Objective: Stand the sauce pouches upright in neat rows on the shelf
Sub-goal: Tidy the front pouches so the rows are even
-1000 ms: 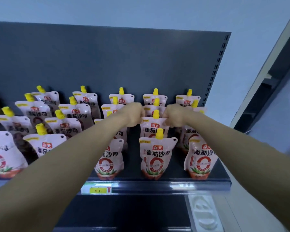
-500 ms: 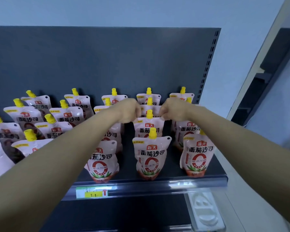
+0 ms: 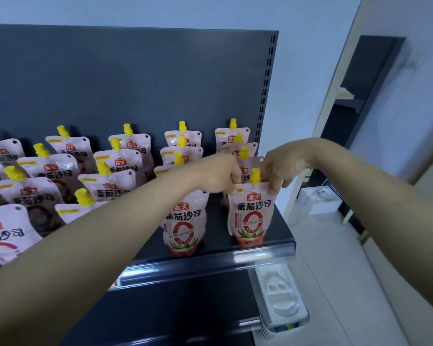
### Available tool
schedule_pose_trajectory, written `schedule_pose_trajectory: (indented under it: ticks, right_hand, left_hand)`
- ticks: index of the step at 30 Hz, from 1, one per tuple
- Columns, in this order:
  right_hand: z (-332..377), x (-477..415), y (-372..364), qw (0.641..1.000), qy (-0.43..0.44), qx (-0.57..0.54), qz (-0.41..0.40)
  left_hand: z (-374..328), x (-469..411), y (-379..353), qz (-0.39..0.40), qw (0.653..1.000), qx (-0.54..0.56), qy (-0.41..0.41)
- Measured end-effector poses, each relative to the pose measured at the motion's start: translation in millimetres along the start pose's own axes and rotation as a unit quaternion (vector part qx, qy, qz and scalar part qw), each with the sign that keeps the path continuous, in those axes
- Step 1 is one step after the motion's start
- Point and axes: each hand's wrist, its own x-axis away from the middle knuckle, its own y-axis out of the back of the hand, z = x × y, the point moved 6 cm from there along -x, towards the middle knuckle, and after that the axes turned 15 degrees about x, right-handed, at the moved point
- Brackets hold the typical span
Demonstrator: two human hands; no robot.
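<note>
Both hands have shifted from the middle column to the rightmost one. The left hand [image 3: 220, 174] and right hand [image 3: 279, 168] now pinch the top corners of the front right pouch [image 3: 251, 213], either side of its yellow cap [image 3: 255, 176], at centre right of the frame. It stands upright near the shelf [image 3: 260, 250] edge, so straightening seems to be reaching the last column.

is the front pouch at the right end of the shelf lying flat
No, the front right pouch stands upright on the shelf, with the left hand and right hand pinching its top corners.
</note>
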Motion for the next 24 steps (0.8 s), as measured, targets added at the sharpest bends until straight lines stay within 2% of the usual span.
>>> schedule_pose_trajectory:
  ticks: [3,8,10,13,16,20,24]
  right_hand:
    - [-6.5,-6.4,-8.5,0.999,0.000,-0.027,-0.043]
    - [-10.8,-1.5,-4.8,0.997,0.020,-0.070,-0.018]
    - [-16.1,3.5,7.7,0.993,0.030,-0.106,-0.035]
    - [-26.2,5.8,31.5,0.979,0.029,-0.156,-0.128]
    - [-38.4,-3.4,46.6,0.962,-0.031,-0.082,-0.260]
    - [-39.6,-22.7,35.2,0.972,-0.064,-0.018,-0.227]
    - [-40.8,-34.1,22.4,0.979,-0.057,-0.025,-0.196]
  left_hand:
    - [1.2,-2.4,-1.1,-0.018,1.000,-0.003,0.004]
    - [5.4,-3.1,-0.2,-0.034,0.999,0.011,0.014]
    - [8.0,-2.7,-0.9,-0.031,0.999,0.025,0.018]
    - [11.2,0.1,1.3,-0.013,0.997,0.071,0.033]
    - [9.7,1.6,19.3,-0.030,0.989,0.140,0.030]
    - [21.1,-11.0,51.4,-0.144,0.985,0.079,0.045]
    - [37.2,-30.4,46.6,-0.149,0.984,0.023,0.094]
